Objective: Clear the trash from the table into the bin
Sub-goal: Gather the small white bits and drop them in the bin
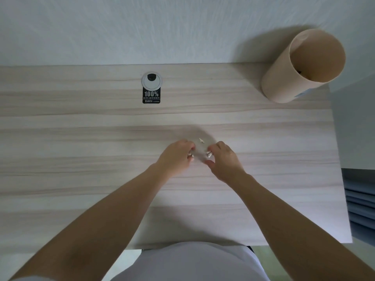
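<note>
Left hand, fingers curled, pinches scraps. Right hand pinches bit. Loose scrap lies on table between hands, just beyond fingertips. Bin at far right corner, well apart.

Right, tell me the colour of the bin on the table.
The bin is plain light tan, inside and out; the head view shows it.
</note>
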Demonstrator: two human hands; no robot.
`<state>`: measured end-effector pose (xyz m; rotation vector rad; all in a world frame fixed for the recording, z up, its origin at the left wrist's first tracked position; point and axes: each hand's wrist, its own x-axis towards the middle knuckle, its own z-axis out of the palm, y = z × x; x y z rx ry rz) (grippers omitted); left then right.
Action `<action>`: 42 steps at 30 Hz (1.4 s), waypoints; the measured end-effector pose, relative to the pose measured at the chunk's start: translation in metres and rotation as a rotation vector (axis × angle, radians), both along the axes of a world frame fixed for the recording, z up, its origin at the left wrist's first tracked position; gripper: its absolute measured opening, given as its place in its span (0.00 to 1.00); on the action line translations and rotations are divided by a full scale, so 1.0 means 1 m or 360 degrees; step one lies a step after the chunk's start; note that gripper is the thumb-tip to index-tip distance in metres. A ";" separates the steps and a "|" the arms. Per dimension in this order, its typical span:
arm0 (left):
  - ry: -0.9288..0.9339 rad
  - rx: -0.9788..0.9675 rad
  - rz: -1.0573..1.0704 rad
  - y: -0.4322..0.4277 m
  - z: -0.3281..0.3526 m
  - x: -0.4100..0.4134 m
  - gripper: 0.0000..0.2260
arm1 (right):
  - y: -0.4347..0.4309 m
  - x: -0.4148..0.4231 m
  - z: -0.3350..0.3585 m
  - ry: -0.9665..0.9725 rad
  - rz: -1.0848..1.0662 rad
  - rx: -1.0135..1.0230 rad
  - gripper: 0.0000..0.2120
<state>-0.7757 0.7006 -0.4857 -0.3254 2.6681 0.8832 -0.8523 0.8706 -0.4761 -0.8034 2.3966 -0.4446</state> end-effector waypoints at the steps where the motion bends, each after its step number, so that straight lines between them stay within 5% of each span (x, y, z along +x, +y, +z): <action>1: 0.0001 -0.0020 0.0003 0.001 0.000 0.000 0.08 | 0.000 0.001 -0.001 0.0012 -0.0009 -0.0021 0.13; 10: 0.0103 -0.0079 0.0001 -0.001 -0.005 0.005 0.02 | -0.002 0.000 -0.006 0.0029 0.0077 0.0054 0.06; 18: 0.0168 -0.0097 0.0122 0.000 0.003 0.008 0.07 | -0.008 -0.007 0.007 -0.0069 -0.0038 0.0058 0.04; 27: 0.0145 -0.0155 0.0229 -0.025 0.001 0.024 0.10 | -0.038 -0.029 0.010 -0.0123 -0.0123 -0.0035 0.14; 32: 0.0139 -0.0089 0.0263 -0.029 0.000 0.025 0.08 | -0.047 -0.031 0.004 -0.0113 -0.0014 0.0092 0.05; 42: 0.0095 -0.0103 0.0283 -0.029 0.006 0.022 0.10 | -0.050 -0.032 0.005 -0.0077 0.0059 0.0191 0.10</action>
